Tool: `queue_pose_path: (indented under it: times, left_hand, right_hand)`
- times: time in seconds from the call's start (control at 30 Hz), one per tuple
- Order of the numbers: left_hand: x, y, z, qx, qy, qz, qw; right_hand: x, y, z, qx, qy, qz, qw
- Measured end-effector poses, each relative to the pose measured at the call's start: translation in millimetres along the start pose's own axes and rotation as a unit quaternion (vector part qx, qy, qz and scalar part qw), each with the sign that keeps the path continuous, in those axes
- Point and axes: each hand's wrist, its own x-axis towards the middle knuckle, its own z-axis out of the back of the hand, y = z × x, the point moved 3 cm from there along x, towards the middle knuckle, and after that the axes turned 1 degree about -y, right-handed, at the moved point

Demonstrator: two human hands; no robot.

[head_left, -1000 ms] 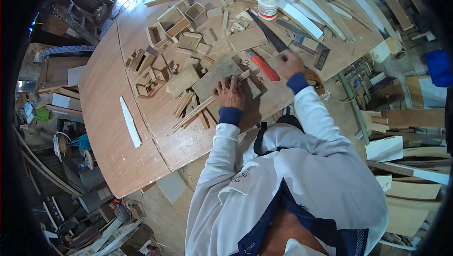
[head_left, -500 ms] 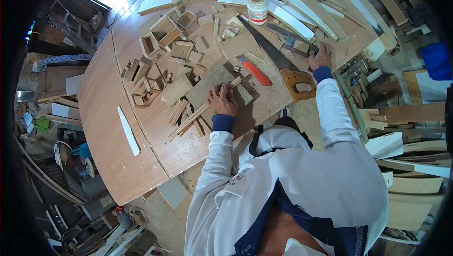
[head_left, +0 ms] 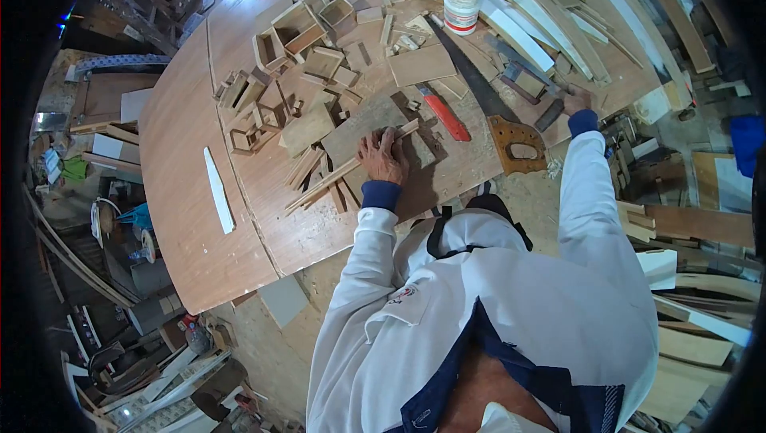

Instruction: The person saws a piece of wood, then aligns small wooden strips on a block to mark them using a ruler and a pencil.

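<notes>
My left hand [head_left: 383, 158] is closed over a thin wooden strip [head_left: 347, 168], pressing it near its upper end across a flat grey-brown board [head_left: 359, 131]. Several other narrow strips [head_left: 306, 166] lie just left of that hand. Out at the table's right edge, my right hand [head_left: 578, 100] has its fingers curled at a dark rectangular block [head_left: 550, 116]; its exact kind I cannot tell. Between the hands lie a handsaw [head_left: 520, 146] with a wooden handle and a red-handled cutter [head_left: 445, 114]. A brown block [head_left: 523, 82] sits left of my right hand.
Small wooden frames and boxes [head_left: 271, 50] crowd the table's middle. A white tub [head_left: 461, 12] holding sticks stands at the back, beside long white and wooden boards [head_left: 511, 34]. A white tapered piece [head_left: 217, 190] lies at left. Timber offcuts [head_left: 694, 226] are stacked at right.
My right hand has moved right, toward the table's edge, and the dark block has shifted with it. My left hand stays on the strip. The whole view has shifted slightly.
</notes>
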Motion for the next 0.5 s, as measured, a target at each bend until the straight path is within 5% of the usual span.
queue_pose_path:
  times: [0.07, 0.23, 0.3, 0.4, 0.5]
  left_hand:
    - [0, 0, -1, 0.0, -0.002, -0.007, 1.0]
    - [0, -1, -4, 0.022, -0.005, -0.01, 1.0]
    - [1, -2, -4, 0.029, -0.004, -0.013, 0.999]
    - [1, 0, -4, 0.012, 0.0, -0.006, 1.0]
    - [1, 5, -8, 0.002, -0.004, -0.021, 1.0]
  right_hand:
    - [-2, 4, 10, -0.099, -0.031, 0.028, 0.994]
    - [-50, 75, 22, 0.021, -0.18, 0.2, 0.963]
    - [-81, 123, 34, -0.133, -0.278, 0.271, 0.912]
    - [-110, 151, 46, -0.114, -0.309, 0.313, 0.891]
    - [-135, 148, 36, -0.015, -0.279, 0.254, 0.926]
